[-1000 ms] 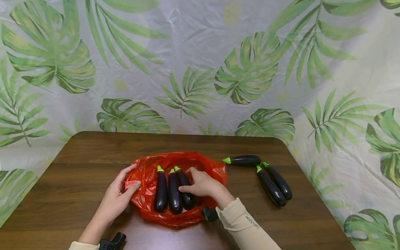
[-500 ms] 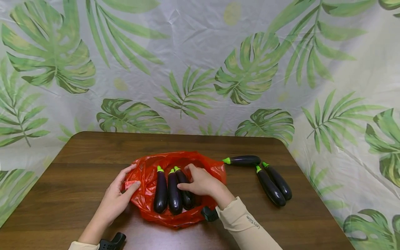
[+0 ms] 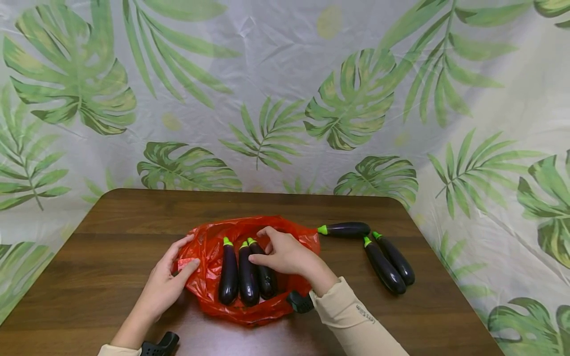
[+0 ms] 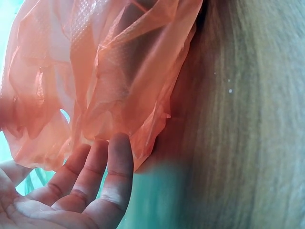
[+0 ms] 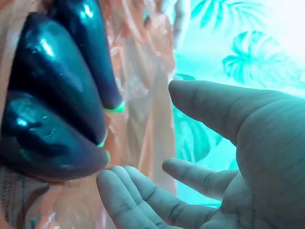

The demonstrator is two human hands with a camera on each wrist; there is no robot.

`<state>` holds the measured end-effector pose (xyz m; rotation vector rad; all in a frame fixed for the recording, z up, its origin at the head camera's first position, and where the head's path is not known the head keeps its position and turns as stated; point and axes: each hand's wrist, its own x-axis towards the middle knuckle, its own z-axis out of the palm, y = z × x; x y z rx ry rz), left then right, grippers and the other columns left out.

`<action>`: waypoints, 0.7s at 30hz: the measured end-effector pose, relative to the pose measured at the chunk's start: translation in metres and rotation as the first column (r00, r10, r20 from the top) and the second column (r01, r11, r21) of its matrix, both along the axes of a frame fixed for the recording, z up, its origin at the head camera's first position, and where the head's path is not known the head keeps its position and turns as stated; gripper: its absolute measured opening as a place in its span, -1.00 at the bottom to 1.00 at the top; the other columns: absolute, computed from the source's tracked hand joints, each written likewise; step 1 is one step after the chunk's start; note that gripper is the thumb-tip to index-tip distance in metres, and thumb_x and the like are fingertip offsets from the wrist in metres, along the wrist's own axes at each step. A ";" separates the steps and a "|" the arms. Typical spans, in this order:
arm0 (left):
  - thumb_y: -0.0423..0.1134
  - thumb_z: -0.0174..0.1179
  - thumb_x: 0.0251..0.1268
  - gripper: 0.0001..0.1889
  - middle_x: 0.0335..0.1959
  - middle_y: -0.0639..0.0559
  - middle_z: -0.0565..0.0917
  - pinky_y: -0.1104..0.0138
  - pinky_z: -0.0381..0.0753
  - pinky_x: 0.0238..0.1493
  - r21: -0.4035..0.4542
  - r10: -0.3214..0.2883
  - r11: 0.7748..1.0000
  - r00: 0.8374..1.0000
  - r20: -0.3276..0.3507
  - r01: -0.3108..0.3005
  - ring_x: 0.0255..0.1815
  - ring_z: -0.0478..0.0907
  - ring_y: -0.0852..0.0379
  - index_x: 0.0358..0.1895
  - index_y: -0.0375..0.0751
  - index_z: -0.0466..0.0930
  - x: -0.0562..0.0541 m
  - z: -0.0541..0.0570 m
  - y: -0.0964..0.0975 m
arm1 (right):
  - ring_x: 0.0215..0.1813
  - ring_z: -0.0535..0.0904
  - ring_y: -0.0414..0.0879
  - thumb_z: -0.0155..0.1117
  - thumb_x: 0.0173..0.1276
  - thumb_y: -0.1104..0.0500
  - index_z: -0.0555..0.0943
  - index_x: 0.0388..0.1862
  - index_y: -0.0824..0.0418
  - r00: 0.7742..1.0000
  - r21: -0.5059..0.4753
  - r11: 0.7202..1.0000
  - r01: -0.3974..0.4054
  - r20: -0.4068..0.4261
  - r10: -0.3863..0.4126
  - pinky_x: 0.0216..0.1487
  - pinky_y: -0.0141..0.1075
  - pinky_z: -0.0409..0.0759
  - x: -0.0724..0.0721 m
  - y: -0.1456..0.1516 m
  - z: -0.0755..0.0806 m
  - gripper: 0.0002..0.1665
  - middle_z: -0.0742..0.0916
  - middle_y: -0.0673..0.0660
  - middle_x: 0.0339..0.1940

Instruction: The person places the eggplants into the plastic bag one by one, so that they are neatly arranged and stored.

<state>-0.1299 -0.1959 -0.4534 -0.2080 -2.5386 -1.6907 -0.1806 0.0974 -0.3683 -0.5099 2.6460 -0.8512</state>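
Three dark purple eggplants lie side by side in an opened red plastic bag [image 3: 206, 289], green stem ends toward the back: the left one [image 3: 229, 274], the middle one [image 3: 248, 277] and the right one [image 3: 267, 283]. My left hand [image 3: 167, 284] holds the bag's left rim, thumb on the inner side; in the left wrist view its fingers [image 4: 120, 167] rest against the outside of the plastic. Above the right eggplant hovers my right hand [image 3: 289, 254], thumb and fingers spread with nothing between them, as the right wrist view confirms. It partly covers the bag's right side.
Right of the bag, one eggplant [image 3: 345, 229] lies crosswise, its stem near the bag's edge. Two more, an inner one [image 3: 385, 267] and an outer one [image 3: 396, 259], lie together beside it. A brown wooden table [image 3: 111, 237] carries everything; a leaf-patterned cloth [image 3: 276, 89] hangs behind.
My right hand has lifted off the right eggplant and shifted slightly back and left, its fingers opening. The left hand and the bag stay almost where they were.
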 end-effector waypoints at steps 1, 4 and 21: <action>-0.14 0.23 0.64 -0.35 0.58 -0.28 0.44 0.53 0.65 0.01 0.000 0.000 1.000 1.000 0.000 0.000 0.35 0.61 -0.21 0.67 0.02 0.25 0.000 0.000 0.000 | -0.11 0.63 -0.09 0.46 0.49 -0.13 0.47 0.50 0.15 1.000 -0.005 1.000 0.000 0.003 0.000 -0.01 -0.15 0.67 0.000 0.000 0.002 -0.25 0.72 0.09 -0.08; -0.14 0.22 0.64 -0.36 0.58 -0.29 0.43 0.54 0.63 0.02 -0.005 0.001 1.000 1.000 -0.004 -0.001 0.37 0.59 -0.24 0.67 0.01 0.25 0.000 0.000 0.000 | -0.12 0.64 -0.11 0.46 0.49 -0.13 0.49 0.48 0.12 1.000 -0.025 1.000 -0.010 -0.003 0.010 -0.01 -0.16 0.67 0.002 0.000 0.007 -0.28 0.72 0.08 -0.09; -0.14 0.23 0.63 -0.36 0.58 -0.28 0.45 0.53 0.66 0.01 0.013 -0.002 1.000 1.000 0.000 0.002 0.14 0.55 0.56 0.66 0.02 0.27 0.000 0.001 0.000 | -0.11 0.66 -0.13 0.44 0.52 -0.06 0.52 0.46 0.00 0.994 -0.139 0.990 -0.015 -0.106 0.000 -0.02 -0.23 0.66 0.014 0.023 0.046 -0.38 0.72 0.00 -0.09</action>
